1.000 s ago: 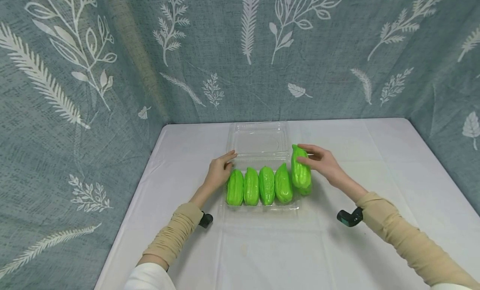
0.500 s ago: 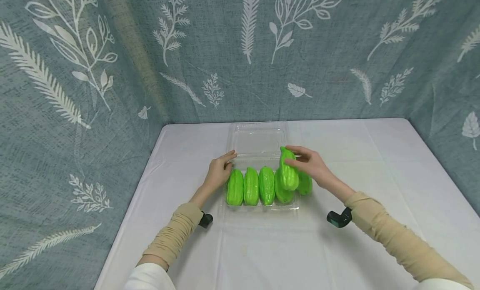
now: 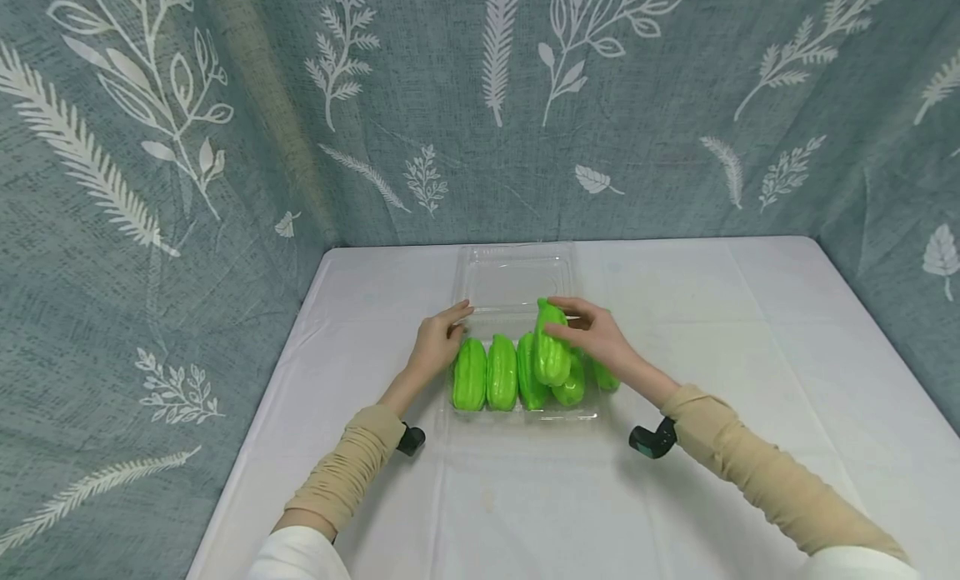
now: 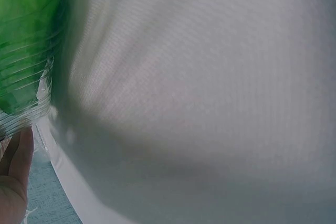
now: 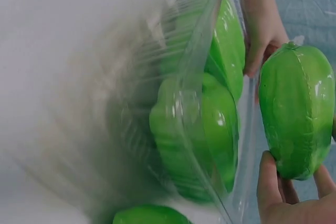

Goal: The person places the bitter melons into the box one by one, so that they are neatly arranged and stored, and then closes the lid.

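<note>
A green ridged gourd [image 3: 552,347] is held in my right hand [image 3: 596,334], fingers and thumb around its upper part. It hangs over the clear plastic box [image 3: 525,417], partly covering two gourds inside. Two more gourds, one leftmost [image 3: 470,376] and one beside it [image 3: 502,372], lie upright in a row in the box's left half. My left hand [image 3: 433,342] touches the box's left back corner with fairly straight fingers; in the left wrist view the fingertips [image 4: 25,136] meet the ribbed wall. Another gourd [image 3: 606,377] lies just outside the box's right side, partly hidden by my right hand.
The box's clear lid [image 3: 516,276] lies folded back behind it, flat on the white-covered table [image 3: 540,497]. A blue-grey leaf-patterned curtain [image 3: 465,105] stands along the back and sides. Dark wrist cameras, one on the left [image 3: 411,440] and one on the right [image 3: 652,438], hang beneath the forearms.
My right hand has carried the gourd leftward, from beside the box's right edge to above its right half. The gourd lying outside came partly into sight behind it. My left hand stays put.
</note>
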Demonstrator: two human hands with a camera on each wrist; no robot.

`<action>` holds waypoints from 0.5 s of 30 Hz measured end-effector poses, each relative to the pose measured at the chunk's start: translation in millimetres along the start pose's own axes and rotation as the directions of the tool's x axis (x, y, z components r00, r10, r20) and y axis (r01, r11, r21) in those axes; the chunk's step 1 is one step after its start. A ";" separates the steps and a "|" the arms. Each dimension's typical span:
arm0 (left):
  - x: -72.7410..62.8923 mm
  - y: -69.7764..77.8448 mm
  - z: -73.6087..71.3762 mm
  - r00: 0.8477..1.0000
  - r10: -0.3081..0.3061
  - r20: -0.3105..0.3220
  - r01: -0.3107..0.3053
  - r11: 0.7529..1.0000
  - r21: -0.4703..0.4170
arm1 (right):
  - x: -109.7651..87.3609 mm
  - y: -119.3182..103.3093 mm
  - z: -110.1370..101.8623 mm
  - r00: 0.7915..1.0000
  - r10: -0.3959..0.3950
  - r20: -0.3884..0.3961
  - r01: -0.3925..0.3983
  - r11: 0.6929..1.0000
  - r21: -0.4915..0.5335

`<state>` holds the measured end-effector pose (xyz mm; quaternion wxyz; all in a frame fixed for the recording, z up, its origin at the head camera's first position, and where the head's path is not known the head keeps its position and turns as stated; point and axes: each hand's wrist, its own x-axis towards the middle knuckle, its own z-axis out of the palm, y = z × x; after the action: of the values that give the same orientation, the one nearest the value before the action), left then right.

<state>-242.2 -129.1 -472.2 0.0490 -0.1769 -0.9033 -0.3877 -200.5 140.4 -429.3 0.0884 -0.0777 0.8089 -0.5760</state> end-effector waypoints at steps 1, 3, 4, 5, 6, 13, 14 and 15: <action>0.0 -0.1 0.1 1.000 0.002 -0.001 -0.002 1.000 0.002 | 0.8 0.0 1.7 1.000 0.004 0.001 -0.004 1.000 0.002; 0.1 -0.7 0.4 1.000 0.003 -0.004 -0.003 1.000 0.004 | 2.4 -0.4 5.1 1.000 0.010 0.002 -0.010 1.000 0.004; 0.1 -0.7 0.4 1.000 0.003 -0.005 -0.003 1.000 0.004 | 3.2 -0.8 6.9 1.000 0.013 0.003 -0.013 1.000 0.009; 0.2 -0.9 0.5 1.000 0.005 -0.005 -0.005 1.000 0.005 | 3.9 -1.4 8.5 1.000 0.014 0.005 -0.014 1.000 0.015; 0.2 -0.8 0.5 1.000 0.004 -0.005 -0.004 1.000 0.004 | 4.5 -2.0 10.2 1.000 0.014 0.010 -0.014 1.000 0.018; 0.1 -0.2 0.4 1.000 -0.002 0.002 0.002 1.000 0.004 | 9.6 -6.0 23.3 0.999 -0.001 0.043 -0.001 0.999 0.038; 0.0 0.1 0.3 1.000 -0.002 0.003 0.002 1.000 0.003 | 10.3 -6.5 25.1 0.999 -0.003 0.046 0.001 0.999 0.037; -0.1 0.3 0.1 1.000 -0.001 0.002 0.001 1.000 0.002 | 10.9 -6.9 27.0 0.999 0.000 0.044 -0.001 1.000 0.031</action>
<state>-242.0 -128.8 -472.1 0.0479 -0.1766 -0.9039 -0.3866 -204.6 110.9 -432.0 0.1076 -0.0890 0.7979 -0.5865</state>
